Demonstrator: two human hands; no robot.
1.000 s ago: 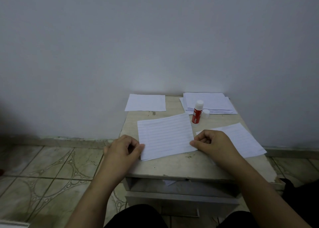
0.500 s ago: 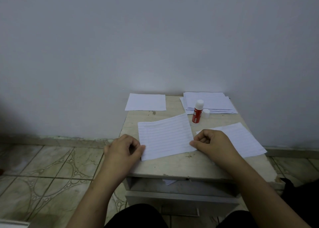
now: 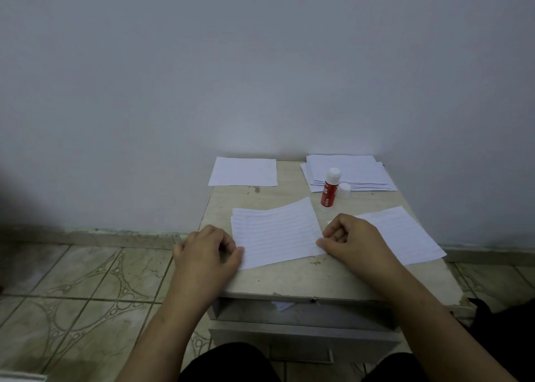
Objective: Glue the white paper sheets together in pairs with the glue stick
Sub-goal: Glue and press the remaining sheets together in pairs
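A lined white sheet [image 3: 278,232] lies on the small table [image 3: 304,277], with the edge of a second sheet showing under it at the left. My left hand [image 3: 207,251] pinches the sheet's near left corner. My right hand [image 3: 351,238] pinches its near right corner. The far right corner curls up a little. A red glue stick [image 3: 330,187] stands upright behind the sheet, uncapped, with its white cap [image 3: 344,191] beside it. Another lined sheet [image 3: 405,237] lies to the right, partly under my right hand.
A stack of white sheets [image 3: 350,172] sits at the table's back right and a single white piece [image 3: 243,171] at the back left, against the wall. Tiled floor lies to the left. A shelf opening [image 3: 289,309] runs below the tabletop.
The sheet's far edge has dipped and its left side now shows a second sheet's edge beneath. Both hands stay at the near corners, almost still.
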